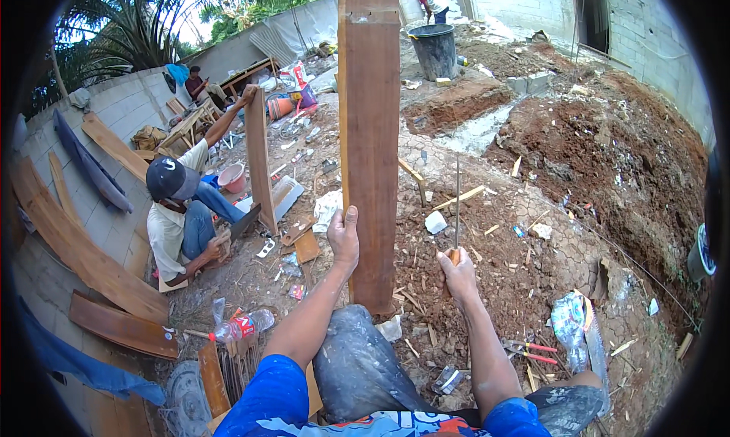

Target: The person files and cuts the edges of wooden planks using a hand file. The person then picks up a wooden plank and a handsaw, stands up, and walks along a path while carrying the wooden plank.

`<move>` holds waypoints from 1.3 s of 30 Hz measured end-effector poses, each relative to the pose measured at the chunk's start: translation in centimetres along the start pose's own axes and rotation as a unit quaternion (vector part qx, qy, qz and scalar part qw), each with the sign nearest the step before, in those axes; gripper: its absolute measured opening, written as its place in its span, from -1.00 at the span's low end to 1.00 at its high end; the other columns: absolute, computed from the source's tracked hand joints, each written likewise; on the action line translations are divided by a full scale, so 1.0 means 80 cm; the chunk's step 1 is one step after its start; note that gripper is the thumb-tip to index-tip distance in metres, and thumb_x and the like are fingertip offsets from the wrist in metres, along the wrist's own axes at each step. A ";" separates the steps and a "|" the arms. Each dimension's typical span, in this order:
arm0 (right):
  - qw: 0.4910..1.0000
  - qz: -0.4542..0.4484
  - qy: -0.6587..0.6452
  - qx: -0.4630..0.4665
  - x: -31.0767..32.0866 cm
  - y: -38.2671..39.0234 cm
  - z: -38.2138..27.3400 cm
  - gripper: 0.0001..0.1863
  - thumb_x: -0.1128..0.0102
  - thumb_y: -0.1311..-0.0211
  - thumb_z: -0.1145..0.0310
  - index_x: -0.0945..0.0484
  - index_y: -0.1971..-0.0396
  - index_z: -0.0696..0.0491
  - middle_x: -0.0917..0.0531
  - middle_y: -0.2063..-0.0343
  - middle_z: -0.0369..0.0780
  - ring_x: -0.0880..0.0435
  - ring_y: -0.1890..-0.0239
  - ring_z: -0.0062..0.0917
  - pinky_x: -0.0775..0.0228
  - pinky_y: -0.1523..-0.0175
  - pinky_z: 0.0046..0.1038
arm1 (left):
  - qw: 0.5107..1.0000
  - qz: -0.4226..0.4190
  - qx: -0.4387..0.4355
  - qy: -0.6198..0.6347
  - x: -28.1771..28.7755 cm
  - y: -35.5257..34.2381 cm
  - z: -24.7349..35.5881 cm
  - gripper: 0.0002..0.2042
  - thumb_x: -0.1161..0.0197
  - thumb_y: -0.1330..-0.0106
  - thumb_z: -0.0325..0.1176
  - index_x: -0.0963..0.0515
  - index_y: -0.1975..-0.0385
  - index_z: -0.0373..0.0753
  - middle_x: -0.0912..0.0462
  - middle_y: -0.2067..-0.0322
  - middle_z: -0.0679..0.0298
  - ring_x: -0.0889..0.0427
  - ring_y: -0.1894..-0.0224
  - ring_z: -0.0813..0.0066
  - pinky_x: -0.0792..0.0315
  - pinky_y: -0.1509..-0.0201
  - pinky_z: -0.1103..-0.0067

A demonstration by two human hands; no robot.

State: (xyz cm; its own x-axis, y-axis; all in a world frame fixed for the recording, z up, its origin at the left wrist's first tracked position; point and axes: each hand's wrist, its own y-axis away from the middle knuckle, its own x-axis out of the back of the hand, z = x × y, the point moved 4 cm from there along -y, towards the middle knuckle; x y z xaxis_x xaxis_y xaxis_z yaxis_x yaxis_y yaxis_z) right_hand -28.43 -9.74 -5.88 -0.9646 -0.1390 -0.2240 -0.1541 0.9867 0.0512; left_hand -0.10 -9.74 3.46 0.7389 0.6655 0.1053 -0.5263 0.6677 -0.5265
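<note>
A tall reddish-brown wooden plank stands upright on the ground in front of me. My left hand grips its left edge low down, thumb upward. In my right hand, the fingers are wrapped round the wooden handle of a long-bladed tool. Its thin blade points up and is seen edge-on, so I cannot tell whether it is a machete or a saw. The blade is apart from the plank, to its right. My knee in dark trousers is close to the plank's foot.
At left a crouching co-worker steadies another upright board beside a dark blade. Red-handled pliers, a handsaw and plastic bottles lie near my legs. Boards lean on the left wall. A black bucket stands beyond; wood scraps litter the soil.
</note>
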 end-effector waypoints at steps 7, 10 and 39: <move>0.948 0.149 0.185 0.213 0.018 0.023 -0.048 -0.70 -0.08 -0.48 0.14 -0.46 0.15 0.12 -0.52 0.57 -0.23 -0.55 0.53 -0.43 -0.38 0.41 -0.31 | 0.997 -0.054 -0.050 -0.039 0.004 -0.001 0.015 -0.44 -0.16 -0.44 0.18 -0.42 0.44 -0.31 -0.35 0.50 0.38 -0.26 0.37 0.57 -0.29 0.27 0.53; 0.930 0.167 0.251 0.211 0.026 0.032 -0.065 -0.64 -0.12 -0.44 0.09 -0.47 0.04 0.10 -0.60 0.46 -0.11 -0.63 0.39 -0.19 -0.43 0.25 -0.17 | 0.980 -0.123 -0.051 -0.147 0.018 -0.017 0.013 -0.36 -0.09 -0.43 0.26 -0.43 0.42 -0.38 -0.39 0.53 0.22 -0.32 0.39 0.45 -0.34 0.24 0.41; 0.758 -0.228 0.595 -0.138 0.059 0.108 0.203 -0.62 0.01 -0.47 0.00 -0.41 0.14 0.06 -0.70 0.34 0.07 -0.69 0.19 0.07 -0.50 0.06 0.05 | 0.705 -0.522 0.216 -0.429 0.290 0.181 -0.197 -0.35 -0.01 -0.45 0.22 -0.62 0.40 -0.40 -0.63 0.44 -0.19 -0.62 0.30 -0.24 -0.43 0.16 0.10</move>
State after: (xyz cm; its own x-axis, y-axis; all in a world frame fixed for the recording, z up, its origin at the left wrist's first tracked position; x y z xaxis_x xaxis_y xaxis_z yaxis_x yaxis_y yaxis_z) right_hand -30.80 -0.52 -22.33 -0.2825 -0.5992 0.7491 -0.4097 0.7814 0.4706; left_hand 16.09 10.11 -15.00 0.3907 -0.4305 0.8136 -0.1001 0.8588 0.5025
